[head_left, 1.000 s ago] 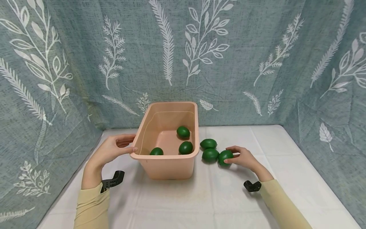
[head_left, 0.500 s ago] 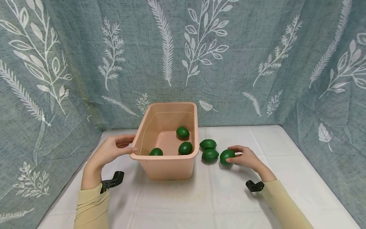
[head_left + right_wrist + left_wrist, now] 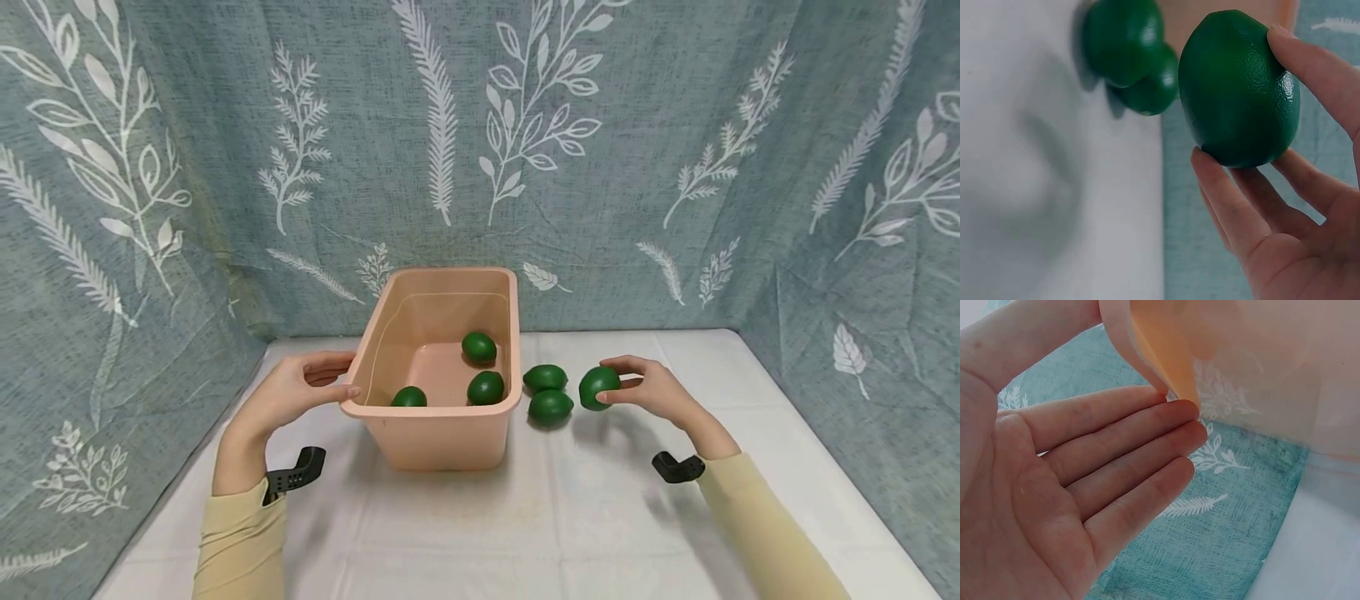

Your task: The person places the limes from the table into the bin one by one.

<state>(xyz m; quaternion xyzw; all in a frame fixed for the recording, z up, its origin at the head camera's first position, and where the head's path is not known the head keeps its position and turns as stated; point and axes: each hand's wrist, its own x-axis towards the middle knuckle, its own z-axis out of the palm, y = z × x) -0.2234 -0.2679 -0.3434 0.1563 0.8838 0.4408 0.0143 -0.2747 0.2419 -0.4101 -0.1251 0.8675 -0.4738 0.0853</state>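
Note:
My right hand (image 3: 654, 392) pinches a green lime (image 3: 598, 388) between thumb and fingertips, just above the table; the right wrist view shows this lime (image 3: 1239, 90) up close. Two more limes (image 3: 551, 407) (image 3: 545, 377) lie together on the cloth, left of that hand. A pink plastic bin (image 3: 442, 437) stands in the middle, with three limes inside, one (image 3: 479, 347) farther back and two nearer the front. My left hand (image 3: 292, 392) holds the bin's left rim near its front corner, thumb on the rim. In the left wrist view its fingers (image 3: 1141, 453) are extended at the rim.
White cloth (image 3: 450, 533) covers the table. A blue-grey curtain (image 3: 622, 167) with white leaf patterns hangs behind and at both sides. Black wrist cameras (image 3: 677, 467) stick out from both sleeves.
My right hand has drawn its lime rightward from the other two and raised it off the table. The left hand and the bin stay where they were.

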